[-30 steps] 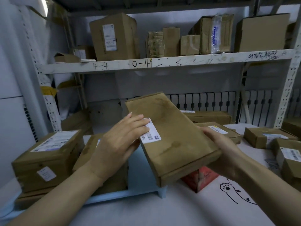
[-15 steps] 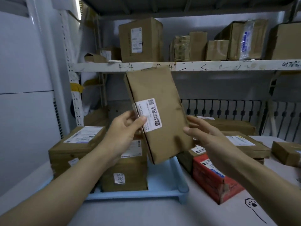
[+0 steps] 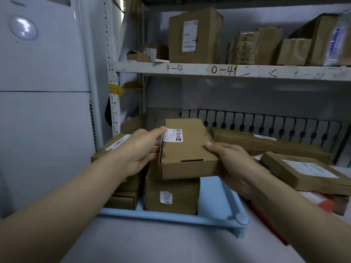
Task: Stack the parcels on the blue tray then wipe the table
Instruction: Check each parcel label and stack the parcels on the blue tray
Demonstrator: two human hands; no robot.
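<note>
Two bare forearms in shot, no sleeves showing. Left hand (image 3: 140, 149) and right hand (image 3: 233, 164) bare too: no gloves, no watch; rings seemingly none, though the fingers are partly hidden.

Shelf (image 3: 228, 70) holds cartons (image 3: 195, 35); white cabinet (image 3: 43, 111) left.

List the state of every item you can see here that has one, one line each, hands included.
Flat brown cardboard parcel with white label: lid closed, gripped at both sides, atop the K-957 box.
Brown cardboard box marked K-957: closed, standing on the tray.
Light blue plastic tray: partly loaded, right part bare.
Left hand: holds the parcel's left edge.
Right hand: grips the parcel's right edge.
Red box: on the table, under another parcel.
</note>
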